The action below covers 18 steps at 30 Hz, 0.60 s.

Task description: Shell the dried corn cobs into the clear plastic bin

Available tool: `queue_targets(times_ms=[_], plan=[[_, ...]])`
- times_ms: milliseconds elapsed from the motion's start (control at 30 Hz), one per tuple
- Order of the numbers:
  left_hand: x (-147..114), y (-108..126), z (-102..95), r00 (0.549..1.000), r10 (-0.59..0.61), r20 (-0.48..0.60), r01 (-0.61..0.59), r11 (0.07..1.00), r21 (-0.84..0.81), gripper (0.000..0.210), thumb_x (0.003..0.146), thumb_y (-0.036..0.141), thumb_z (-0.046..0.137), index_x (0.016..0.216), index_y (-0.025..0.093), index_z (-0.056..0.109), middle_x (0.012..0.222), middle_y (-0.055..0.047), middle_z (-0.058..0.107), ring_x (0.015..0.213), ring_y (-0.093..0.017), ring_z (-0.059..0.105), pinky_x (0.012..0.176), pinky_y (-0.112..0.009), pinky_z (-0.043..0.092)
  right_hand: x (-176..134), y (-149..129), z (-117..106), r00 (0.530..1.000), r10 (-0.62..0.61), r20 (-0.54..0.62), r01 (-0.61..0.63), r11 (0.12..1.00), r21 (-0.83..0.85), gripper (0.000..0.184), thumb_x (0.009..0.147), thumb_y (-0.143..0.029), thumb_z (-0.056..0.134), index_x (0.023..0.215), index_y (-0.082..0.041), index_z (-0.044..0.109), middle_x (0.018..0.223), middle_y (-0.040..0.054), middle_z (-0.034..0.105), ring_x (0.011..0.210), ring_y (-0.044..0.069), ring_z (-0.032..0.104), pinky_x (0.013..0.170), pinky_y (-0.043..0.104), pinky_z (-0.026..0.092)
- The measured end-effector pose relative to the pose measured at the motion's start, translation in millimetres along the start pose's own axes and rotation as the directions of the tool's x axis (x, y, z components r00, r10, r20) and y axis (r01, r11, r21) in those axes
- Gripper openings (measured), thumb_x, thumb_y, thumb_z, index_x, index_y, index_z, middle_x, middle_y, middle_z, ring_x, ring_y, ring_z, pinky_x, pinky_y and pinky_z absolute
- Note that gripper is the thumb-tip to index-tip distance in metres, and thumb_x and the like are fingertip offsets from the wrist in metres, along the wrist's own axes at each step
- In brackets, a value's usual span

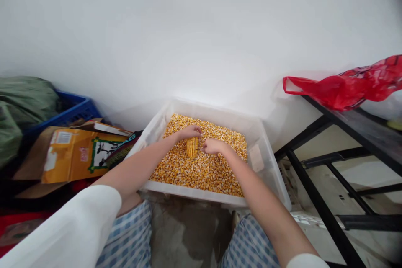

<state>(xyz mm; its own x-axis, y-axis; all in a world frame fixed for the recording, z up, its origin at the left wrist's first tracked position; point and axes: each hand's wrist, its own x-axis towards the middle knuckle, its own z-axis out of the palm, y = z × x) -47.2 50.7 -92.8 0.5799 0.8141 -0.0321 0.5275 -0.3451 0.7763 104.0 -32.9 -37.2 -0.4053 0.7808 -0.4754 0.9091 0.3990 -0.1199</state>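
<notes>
A corn cob (192, 148) covered in yellow kernels stands tilted over a bed of loose corn kernels (194, 176). My left hand (190, 132) is closed round its upper end. From the right, my right hand (214, 146) comes close to the cob's side, its fingers closed on a thin, pointed tool (200, 149) whose tip reaches the cob. The tool's exact kind is too small to make out. Both hands are over a translucent white plastic bin (201, 194) that holds the kernels.
A white wall rises behind the bin. At left are an orange cardboard box (75, 150), a blue crate (78, 109) and a green bag (28, 100). A black metal frame (314, 192) stands at right, with a red plastic bag (342, 88) on top. My knees flank the bin's near edge.
</notes>
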Motion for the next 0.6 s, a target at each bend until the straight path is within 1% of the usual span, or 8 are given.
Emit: queue_targets(times_ms=[67, 233, 333, 400, 500, 567, 600], plan=[[0.9, -2.2, -0.2, 1.000, -0.004, 0.002, 0.003, 0.998, 0.056, 0.030, 0.064, 0.031, 0.048, 0.086, 0.013, 0.059, 0.084, -0.002, 0.063, 0.082, -0.016, 0.056, 0.076, -0.023, 0.042, -0.9, 0.5, 0.0, 1.000, 0.002, 0.019, -0.002, 1.000, 0.000, 0.030, 0.079, -0.035, 0.043, 0.088, -0.016, 0.065, 0.082, 0.0058, 0.065, 0.059, 0.011, 0.057, 0.054, 0.017, 0.039], [1.1, -6.1, -3.2, 0.999, -0.032, -0.010, 0.033, 0.954, 0.297, 0.032, 0.068, 0.034, 0.043, 0.086, 0.013, 0.060, 0.085, -0.003, 0.063, 0.078, -0.016, 0.056, 0.074, -0.024, 0.042, -2.2, 1.1, -2.9, 0.999, 0.013, -0.033, -0.013, 1.000, -0.016, 0.037, 0.081, -0.038, 0.038, 0.093, -0.015, 0.064, 0.087, 0.0084, 0.064, 0.071, 0.014, 0.059, 0.059, 0.018, 0.040], [-0.6, -4.2, -4.6, 0.998, -0.066, -0.009, 0.065, 0.925, 0.375, 0.035, 0.069, 0.041, 0.043, 0.087, 0.015, 0.060, 0.083, -0.004, 0.063, 0.075, -0.016, 0.056, 0.070, -0.023, 0.043, -0.6, 0.2, -1.2, 1.000, 0.004, 0.017, -0.003, 1.000, -0.021, 0.034, 0.079, -0.037, 0.041, 0.092, -0.016, 0.064, 0.083, 0.0071, 0.065, 0.064, 0.012, 0.059, 0.058, 0.018, 0.041], [-2.4, -2.0, -5.7, 0.994, -0.111, -0.002, 0.104, 0.922, 0.372, 0.039, 0.067, 0.047, 0.046, 0.088, 0.017, 0.060, 0.082, -0.004, 0.062, 0.072, -0.016, 0.056, 0.063, -0.023, 0.044, 0.5, -1.0, 0.4, 0.999, -0.007, 0.043, 0.008, 1.000, -0.028, 0.032, 0.078, -0.035, 0.042, 0.091, -0.016, 0.065, 0.083, 0.0068, 0.065, 0.061, 0.012, 0.059, 0.056, 0.019, 0.041], [-5.5, -0.7, -8.5, 0.980, -0.195, 0.027, 0.176, 0.931, 0.320, 0.047, 0.063, 0.055, 0.049, 0.091, 0.017, 0.059, 0.081, -0.006, 0.061, 0.065, -0.017, 0.056, 0.050, -0.022, 0.043, 0.7, -4.0, 1.2, 1.000, -0.015, 0.018, 0.016, 0.999, -0.052, 0.031, 0.077, -0.033, 0.043, 0.091, -0.015, 0.065, 0.089, 0.0089, 0.064, 0.072, 0.016, 0.060, 0.061, 0.020, 0.042], [-7.4, -2.0, -11.0, 0.972, -0.233, 0.044, 0.212, 0.937, 0.277, 0.050, 0.062, 0.056, 0.051, 0.092, 0.017, 0.058, 0.082, -0.007, 0.059, 0.065, -0.017, 0.056, 0.045, -0.021, 0.042, -0.2, -6.2, 0.6, 1.000, -0.013, 0.003, 0.013, 0.998, -0.061, 0.032, 0.078, -0.034, 0.043, 0.092, -0.015, 0.065, 0.092, 0.0099, 0.064, 0.079, 0.017, 0.060, 0.064, 0.021, 0.043], [-8.1, -3.2, -12.2, 0.968, -0.247, 0.053, 0.226, 0.940, 0.255, 0.050, 0.061, 0.056, 0.052, 0.092, 0.016, 0.058, 0.082, -0.007, 0.059, 0.065, -0.017, 0.056, 0.044, -0.021, 0.042, -0.7, -7.2, 0.2, 1.000, -0.011, 0.005, 0.011, 0.998, -0.062, 0.033, 0.078, -0.034, 0.042, 0.093, -0.015, 0.064, 0.092, 0.0099, 0.064, 0.079, 0.017, 0.060, 0.064, 0.021, 0.043]])
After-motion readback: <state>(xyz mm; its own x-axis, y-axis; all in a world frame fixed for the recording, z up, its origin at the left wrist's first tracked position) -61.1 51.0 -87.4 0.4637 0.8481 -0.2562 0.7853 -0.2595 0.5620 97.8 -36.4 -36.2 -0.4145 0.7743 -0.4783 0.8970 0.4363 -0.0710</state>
